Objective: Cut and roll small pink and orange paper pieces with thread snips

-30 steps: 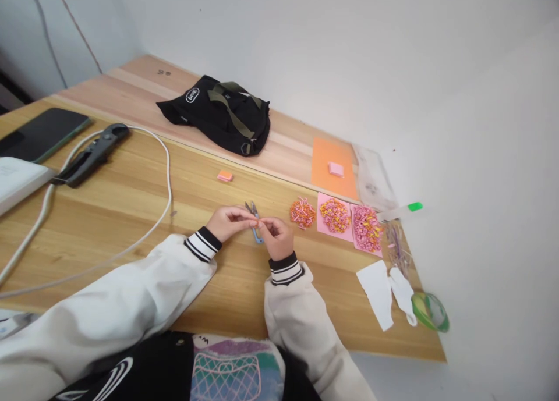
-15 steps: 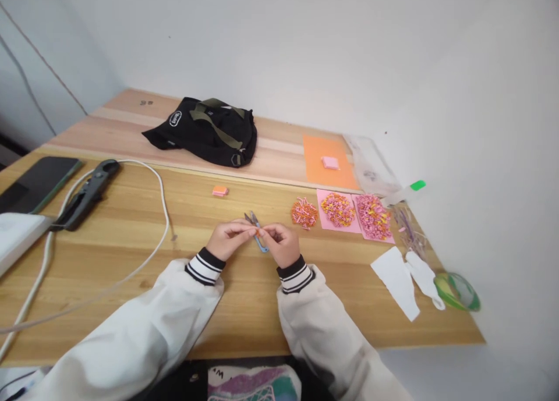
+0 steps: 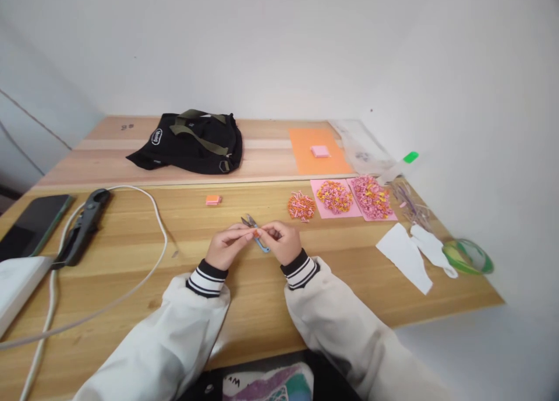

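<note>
My left hand (image 3: 227, 247) and my right hand (image 3: 282, 242) meet over the table, fingertips pinched together. Between them is a tiny orange piece of paper (image 3: 256, 233), mostly covered by the fingers. Below the fingertips lies a pair of thread snips (image 3: 262, 245) with light blue handles, its blades pointing away from me. Beyond the hands sits a small stack of orange and pink paper (image 3: 213, 199). To the right of my right hand is a heap of thin orange and pink paper rolls (image 3: 301, 206).
Two pink sheets (image 3: 321, 210) bear heaps of small pink, orange and yellow pieces. Further right are white paper scraps (image 3: 404, 255) and a roll of green tape (image 3: 469, 256). A black bag (image 3: 192, 148) lies at the back; a cable (image 3: 163, 241), phone (image 3: 32, 223) and black-handled tool (image 3: 82, 229) are left.
The camera view has tilted and shifted, so the table appears moved in the frame. Both hands stay together over the snips, still pinching the small orange piece.
</note>
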Demonstrator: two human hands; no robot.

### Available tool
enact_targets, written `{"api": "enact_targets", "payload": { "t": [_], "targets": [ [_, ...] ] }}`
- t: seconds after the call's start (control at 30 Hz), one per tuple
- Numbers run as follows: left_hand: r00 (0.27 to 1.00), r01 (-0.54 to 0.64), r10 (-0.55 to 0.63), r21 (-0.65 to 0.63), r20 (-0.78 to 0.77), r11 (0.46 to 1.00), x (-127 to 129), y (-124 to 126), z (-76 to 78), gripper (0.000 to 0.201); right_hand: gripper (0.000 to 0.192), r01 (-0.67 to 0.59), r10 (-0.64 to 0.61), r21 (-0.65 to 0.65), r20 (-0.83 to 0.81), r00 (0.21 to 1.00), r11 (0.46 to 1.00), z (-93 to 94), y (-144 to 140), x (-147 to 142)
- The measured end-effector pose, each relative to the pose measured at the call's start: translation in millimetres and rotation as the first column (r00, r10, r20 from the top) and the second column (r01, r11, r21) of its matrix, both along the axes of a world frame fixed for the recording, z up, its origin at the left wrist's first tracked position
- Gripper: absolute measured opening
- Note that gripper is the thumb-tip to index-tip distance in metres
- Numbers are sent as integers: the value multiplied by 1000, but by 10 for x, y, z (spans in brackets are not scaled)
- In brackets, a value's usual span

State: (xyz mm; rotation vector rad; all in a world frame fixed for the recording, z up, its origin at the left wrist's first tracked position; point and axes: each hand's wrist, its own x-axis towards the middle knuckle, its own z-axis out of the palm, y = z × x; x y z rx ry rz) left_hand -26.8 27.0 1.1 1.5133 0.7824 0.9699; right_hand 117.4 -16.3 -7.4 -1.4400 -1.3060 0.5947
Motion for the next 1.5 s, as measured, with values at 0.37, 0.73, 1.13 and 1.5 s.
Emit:
{"api": "enact_targets", "payload": {
  "t": [0.37,0.73,1.13,1.5],
  "targets": [
    [999,-36,36,-36,-26,999,-1,-3,14,15,18,-74,75,33,-36,997,997,61,-25,-5],
    [996,-93,93,-30,-11,995,34,-18,-32,11,18,-52,46,59,100,994,997,49,-51,-21],
    [996,-87,87,9,30,996,38,-12,-17,8,19,-92,92,4,-2,996,996,44,-46,-4],
    [992,-130,130,43,6,991,19,4,15,8,19,-119,119,10,3,993,993,35,-45,-2]
  ]
}}
